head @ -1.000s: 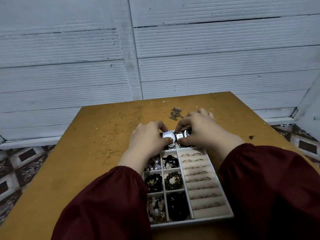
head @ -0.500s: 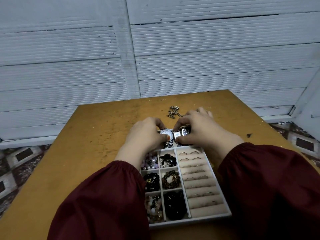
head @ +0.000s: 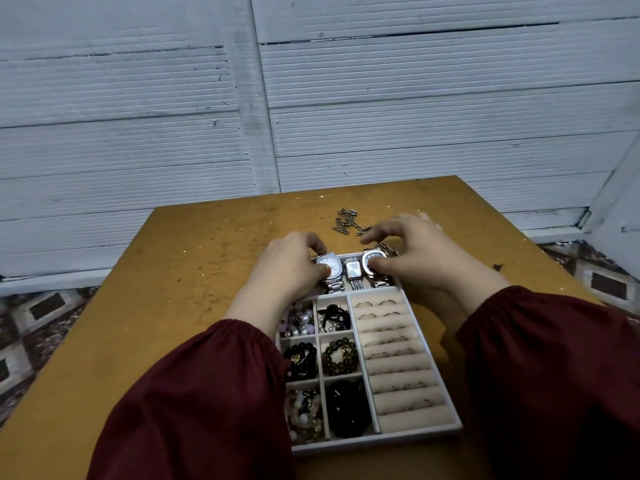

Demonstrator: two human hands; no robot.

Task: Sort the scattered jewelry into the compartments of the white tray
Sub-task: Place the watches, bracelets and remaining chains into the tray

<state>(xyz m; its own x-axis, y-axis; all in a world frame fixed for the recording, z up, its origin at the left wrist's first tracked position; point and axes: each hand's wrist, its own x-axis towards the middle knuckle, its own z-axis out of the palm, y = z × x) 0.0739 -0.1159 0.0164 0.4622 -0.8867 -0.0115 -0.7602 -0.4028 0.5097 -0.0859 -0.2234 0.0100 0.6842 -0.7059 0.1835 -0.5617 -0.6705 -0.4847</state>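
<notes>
Ochre bench (head: 173, 289), dark-speckled; white tray (head: 381, 439) with beige ring rolls (head: 398, 365); maroon sleeves (head: 207, 410); silver watches (head: 353, 270), one perhaps rose-toned; white ribbed wall (head: 138, 98); brown patterned floor tiles (head: 34, 323).

Left grip (head: 287, 268) pinching silver watch (head: 331, 268), right grip (head: 426, 261) pinching dark-faced watch (head: 371, 263); both in white tray (head: 381, 440), far row

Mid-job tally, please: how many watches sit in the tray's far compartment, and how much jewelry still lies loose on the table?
Watches: 3 (white round-dial watch, small rectangular watch, dark-dial watch)
Loose chain pile on the table: 1
Total: 4
</notes>
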